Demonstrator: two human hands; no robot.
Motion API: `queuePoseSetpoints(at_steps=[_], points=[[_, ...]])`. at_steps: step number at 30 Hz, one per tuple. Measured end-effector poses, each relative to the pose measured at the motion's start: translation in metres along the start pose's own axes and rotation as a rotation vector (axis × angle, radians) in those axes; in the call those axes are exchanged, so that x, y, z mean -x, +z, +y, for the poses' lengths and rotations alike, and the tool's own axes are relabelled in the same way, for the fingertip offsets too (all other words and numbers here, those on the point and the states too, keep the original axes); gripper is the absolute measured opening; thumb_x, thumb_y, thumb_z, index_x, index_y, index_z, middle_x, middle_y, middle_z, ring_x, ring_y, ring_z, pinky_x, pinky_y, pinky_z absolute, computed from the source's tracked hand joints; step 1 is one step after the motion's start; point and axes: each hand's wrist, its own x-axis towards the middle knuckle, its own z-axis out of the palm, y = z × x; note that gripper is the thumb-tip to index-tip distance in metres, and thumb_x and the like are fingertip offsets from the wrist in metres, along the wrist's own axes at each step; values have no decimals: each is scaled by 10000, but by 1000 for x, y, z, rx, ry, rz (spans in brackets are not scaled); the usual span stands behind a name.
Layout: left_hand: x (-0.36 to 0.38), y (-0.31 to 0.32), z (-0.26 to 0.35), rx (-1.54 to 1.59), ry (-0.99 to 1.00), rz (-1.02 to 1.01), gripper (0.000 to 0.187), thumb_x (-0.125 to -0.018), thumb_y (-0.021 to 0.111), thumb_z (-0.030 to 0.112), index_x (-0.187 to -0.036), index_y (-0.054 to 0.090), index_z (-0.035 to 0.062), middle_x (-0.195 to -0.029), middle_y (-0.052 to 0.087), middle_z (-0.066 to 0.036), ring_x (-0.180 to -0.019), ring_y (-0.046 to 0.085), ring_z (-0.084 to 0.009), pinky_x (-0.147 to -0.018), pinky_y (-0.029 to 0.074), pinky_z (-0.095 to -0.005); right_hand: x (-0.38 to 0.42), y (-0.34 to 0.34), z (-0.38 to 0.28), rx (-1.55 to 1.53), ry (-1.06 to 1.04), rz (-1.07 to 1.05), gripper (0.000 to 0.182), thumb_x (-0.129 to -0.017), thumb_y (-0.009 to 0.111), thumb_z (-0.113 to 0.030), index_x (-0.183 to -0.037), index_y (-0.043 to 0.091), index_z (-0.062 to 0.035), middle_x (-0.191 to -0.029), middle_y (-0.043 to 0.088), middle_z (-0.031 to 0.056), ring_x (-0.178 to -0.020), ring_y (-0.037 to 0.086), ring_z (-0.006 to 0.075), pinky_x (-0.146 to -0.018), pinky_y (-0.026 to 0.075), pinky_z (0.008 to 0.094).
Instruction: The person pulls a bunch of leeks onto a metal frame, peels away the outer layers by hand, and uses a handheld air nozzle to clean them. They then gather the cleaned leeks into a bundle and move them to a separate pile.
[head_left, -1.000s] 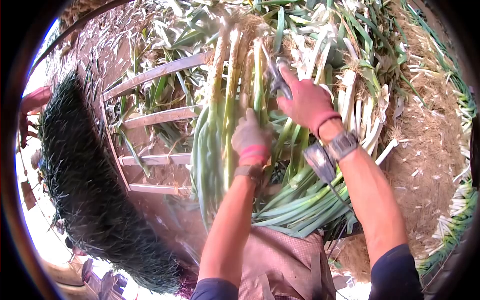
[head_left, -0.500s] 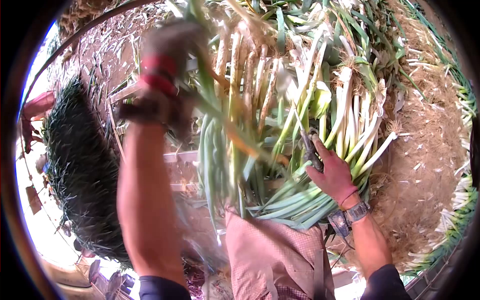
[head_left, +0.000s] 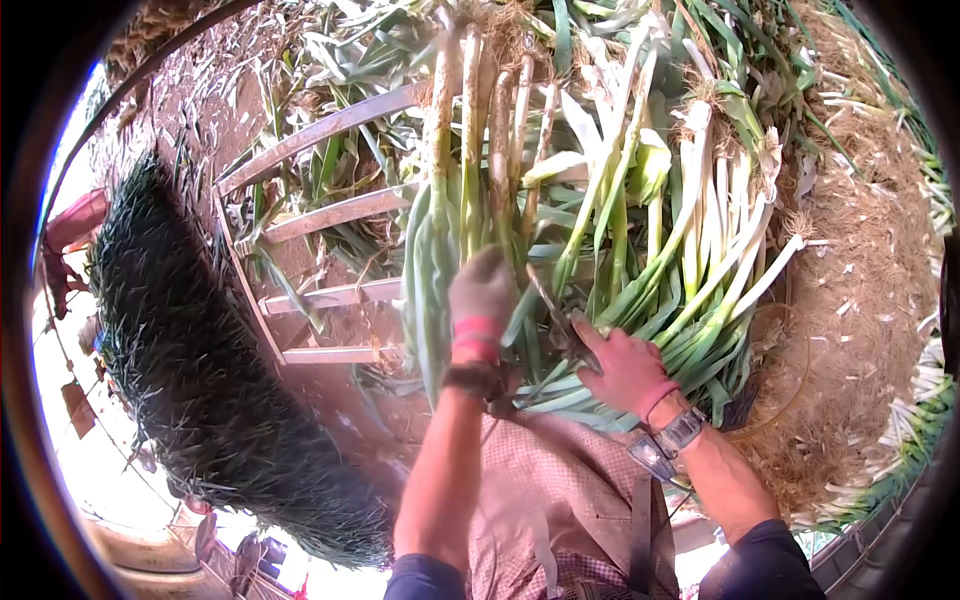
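Observation:
My left hand (head_left: 485, 292), in a grey glove with a red cuff, is over the leaves of unpeeled long green onions (head_left: 440, 120) with soil-stained stalks. Motion blurs its fingers, so I cannot tell whether they grip a stalk. My right hand (head_left: 632, 374), in a pink glove, is closed around the handle of a knife (head_left: 556, 310), whose narrow blade points up and left. Beneath and beside that hand lie paler, cleaned onions (head_left: 722, 210), white ends and roots away from me, green tops bending toward my lap.
A slatted frame (head_left: 340, 215) reaches left from the onions. Farther left stands a large dark green bundle of leaves (head_left: 190, 370). Stripped leaves (head_left: 370, 50) litter the ground at the back. More onions (head_left: 905, 440) line the right edge. A checked cloth (head_left: 560, 480) covers my lap.
My left hand has come down and right from the upper left onto the onion leaves; the loose leaf strands by it are gone. My right hand and knife have shifted slightly left and down.

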Motion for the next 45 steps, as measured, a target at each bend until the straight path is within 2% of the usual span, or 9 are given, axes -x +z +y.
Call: queuePoseSetpoints(at_steps=[9,17,25,27,32,33,35,40,45], points=[[-18,42,-14,-350,154,-9,419,-924,642,148,-1316,648,-2,-1220,714,-210,-1110,714,-293,-967,537,-362,-69,-38,6,60,61,256,774,-891,688,-364,-1580,364,-223,-960,644,225,-846,697,415,-751,557,529],[-47,60,38,-603,9,-164,571,-929,582,275,-1460,519,75,-1234,672,-279,-1144,656,-430,-980,516,-495,-112,-89,14,22,142,325,760,-889,674,-365,-1575,375,-234,-988,661,256,-900,681,462,-830,541,538],[-64,69,29,-764,-160,-166,380,-887,666,336,-1128,759,58,-1115,740,-201,-1073,705,-374,-928,548,-447,-93,-77,16,-35,156,352,760,-916,666,-374,-1584,345,-209,-930,673,250,-824,705,442,-755,571,532],[-57,66,30,-784,-164,-256,416,-905,643,386,-1088,763,32,-1070,720,-265,-1063,678,-438,-910,541,-494,-63,-62,15,-152,181,216,787,-906,674,-363,-1598,319,-239,-919,643,241,-803,690,439,-729,553,531],[-65,67,52,-498,55,-353,310,-875,755,265,-1054,777,13,-808,747,-123,-599,663,-143,-596,546,-315,2,-11,31,-204,145,140,799,-884,686,-361,-1595,336,-253,-887,621,225,-812,670,444,-745,536,531],[-69,73,63,-349,-89,-308,318,-887,746,236,-1099,762,0,-819,754,-118,-576,658,-152,-577,535,-312,12,-3,32,-177,133,127,802,-878,688,-367,-1593,343,-255,-893,617,227,-823,667,448,-754,533,532],[-100,82,36,-247,25,-275,366,-893,729,235,-1163,730,-12,-819,752,-118,-575,668,-151,-579,540,-310,18,2,34,-152,131,132,789,-880,687,-380,-1587,359,-258,-915,614,229,-835,660,453,-754,530,536],[-55,59,-16,-470,94,-114,395,-921,659,221,-1305,686,133,-1125,755,-135,-982,739,-237,-855,550,-343,16,9,30,-101,136,169,792,-881,693,-386,-1591,362,-264,-920,611,208,-827,667,424,-746,532,525],[-27,50,-27,-588,-49,-180,449,-901,643,273,-1333,678,155,-1150,735,-166,-1044,724,-303,-916,542,-375,-2,14,21,1,83,145,775,-890,691,-386,-1583,374,-245,-909,614,196,-802,674,396,-709,539,511]])
